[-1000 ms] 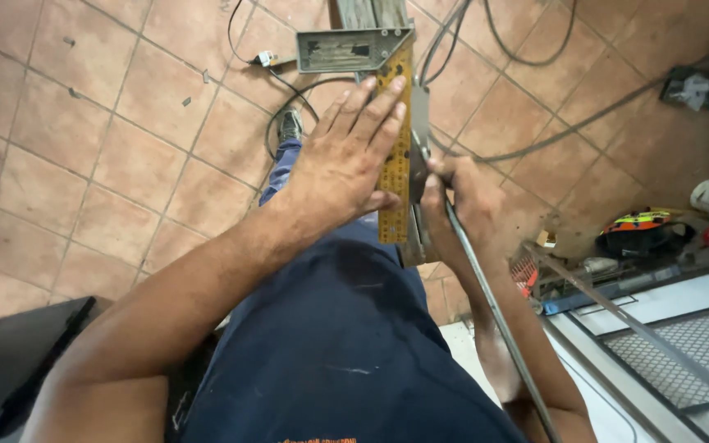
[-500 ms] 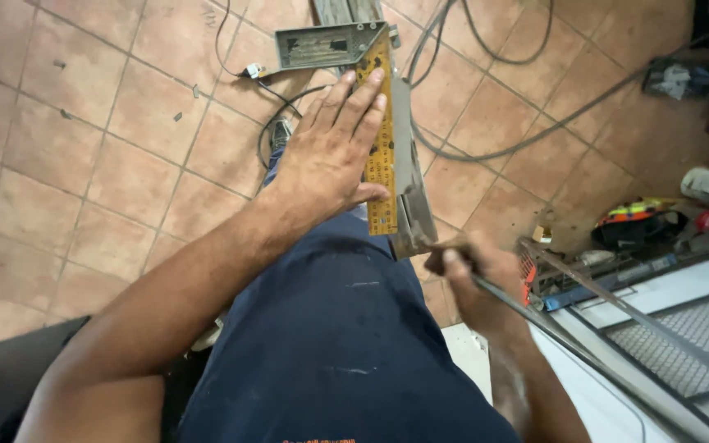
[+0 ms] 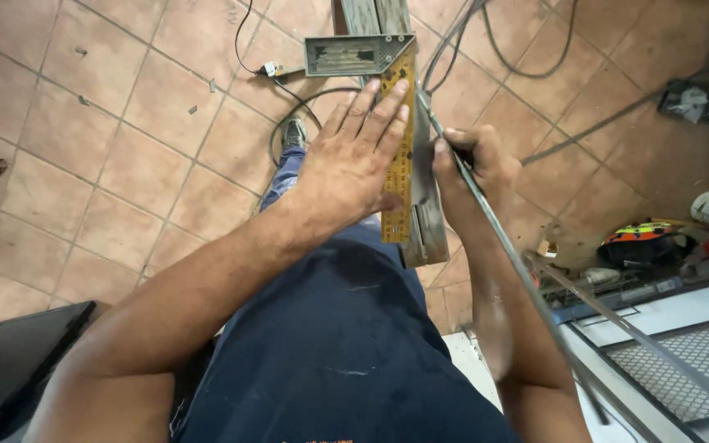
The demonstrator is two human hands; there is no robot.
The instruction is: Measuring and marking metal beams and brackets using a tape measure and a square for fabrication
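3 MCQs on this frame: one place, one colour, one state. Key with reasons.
1. Where does the left hand lie?
A. flat on the square
B. on the floor
C. on a cable

2. What colour is the square's blade?
A. blue
B. yellow
C. white

3. What is the right hand doing?
A. lying open
B. pointing away
C. closed on a thin rod

Key: A, its palm and fingers press on the blade; B, the ruled blade is yellow against the grey metal bar; C, its fingers curl round the rod beside the bar.

No packages, labels, signs or screens visible.
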